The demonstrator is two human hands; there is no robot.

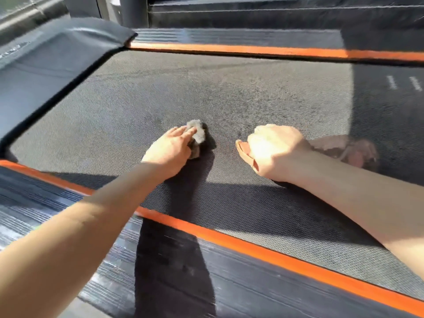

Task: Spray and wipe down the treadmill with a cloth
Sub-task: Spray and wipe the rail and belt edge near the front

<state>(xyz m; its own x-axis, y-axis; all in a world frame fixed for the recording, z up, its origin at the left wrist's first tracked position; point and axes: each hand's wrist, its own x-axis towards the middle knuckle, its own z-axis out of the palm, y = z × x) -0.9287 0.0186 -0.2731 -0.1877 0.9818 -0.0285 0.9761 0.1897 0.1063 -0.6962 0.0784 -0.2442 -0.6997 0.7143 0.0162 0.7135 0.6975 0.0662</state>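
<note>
The treadmill's dark textured belt point(229, 95) fills the view, with orange stripes point(252, 253) along both sides. My left hand point(171, 149) presses a small bunched grey cloth point(199, 134) onto the middle of the belt, fingers laid straight over it. To its right, my right hand point(273, 150) is curled into a fist round a spray bottle point(344, 149). The bottle's pinkish body is blurred and pokes out to the right. An orange part point(244, 150) shows at the left of the fist. Darker patches mark the belt beyond the cloth.
Ribbed black side rails point(183, 278) run along the near and far edges of the belt. A black motor cover point(46, 65) rises at the left end. Another dark machine point(275, 10) stands beyond the far rail. Shadow covers the belt's right end.
</note>
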